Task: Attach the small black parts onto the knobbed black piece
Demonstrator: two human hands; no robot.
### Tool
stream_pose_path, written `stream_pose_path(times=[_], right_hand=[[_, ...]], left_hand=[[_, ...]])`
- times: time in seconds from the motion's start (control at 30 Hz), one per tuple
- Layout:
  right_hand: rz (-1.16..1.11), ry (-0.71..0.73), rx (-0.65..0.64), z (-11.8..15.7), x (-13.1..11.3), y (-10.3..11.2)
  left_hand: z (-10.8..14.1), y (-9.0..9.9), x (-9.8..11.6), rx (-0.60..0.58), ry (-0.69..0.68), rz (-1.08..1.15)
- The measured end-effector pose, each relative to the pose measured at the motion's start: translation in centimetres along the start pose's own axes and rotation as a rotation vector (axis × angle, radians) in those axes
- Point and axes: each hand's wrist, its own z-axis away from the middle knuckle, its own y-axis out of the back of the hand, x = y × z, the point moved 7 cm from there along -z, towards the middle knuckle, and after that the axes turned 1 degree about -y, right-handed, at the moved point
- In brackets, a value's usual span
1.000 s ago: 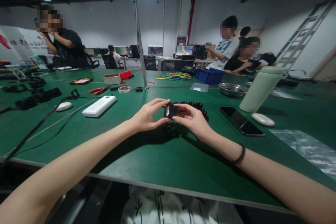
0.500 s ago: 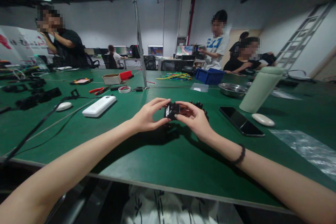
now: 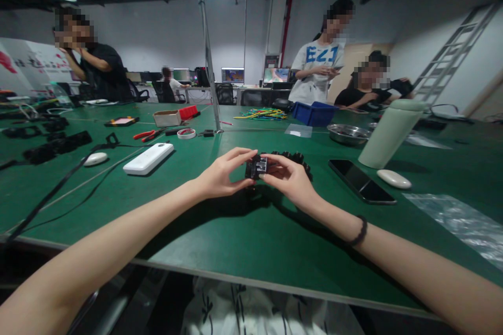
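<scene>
Between my two hands, just above the table, is a small black blocky part with shiny faces; its exact kind I cannot make out. My left hand grips its left side, thumb below and fingers above. From the right, my right hand pinches the same part, the thumb tip on its lower front. Several more black parts lie on the table behind the right hand, partly hidden by it. A dark bracelet circles my right wrist.
On the green table lie a white power bank, a phone, a pale green bottle, a metal bowl, red-handled pliers and a blue bin. A metal pole rises mid-table. Several people are beyond.
The black part has turned in my fingers, so a different, shinier face shows. Both hands have barely shifted. Across the table, a person in a white shirt has moved nearer and turned.
</scene>
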Motion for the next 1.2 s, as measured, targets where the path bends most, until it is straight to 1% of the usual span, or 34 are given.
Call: stream_pose_path(times=[0.2, 0.37, 0.5, 0.77, 1.0, 1.2], right_hand=[[-0.047, -0.008, -0.014, 0.0, 0.1, -0.1], [-0.078, -0.015, -0.004, -0.1, 0.3, -0.1], [-0.097, -0.038, 0.026, -0.1, 0.4, 0.0], [-0.231, -0.118, 0.06, -0.4, 1.2, 0.2], [-0.195, -0.112, 0.041, -0.2, 0.8, 0.0], [-0.139, -0.09, 0.023, -0.2, 0.6, 0.1]], left_hand=[[0.0, 0.0, -0.2, 0.0, 0.011, 0.036], [0.0, -0.2, -0.4, -0.015, 0.046, 0.065], [0.0, -0.4, -0.6, -0.035, 0.056, 0.059], [0.1, -0.8, -1.0, -0.048, 0.044, 0.064], [0.1, -0.6, -1.2, -0.048, 0.127, 0.148], [0.1, -0.5, -1.3, -0.029, 0.15, 0.195]])
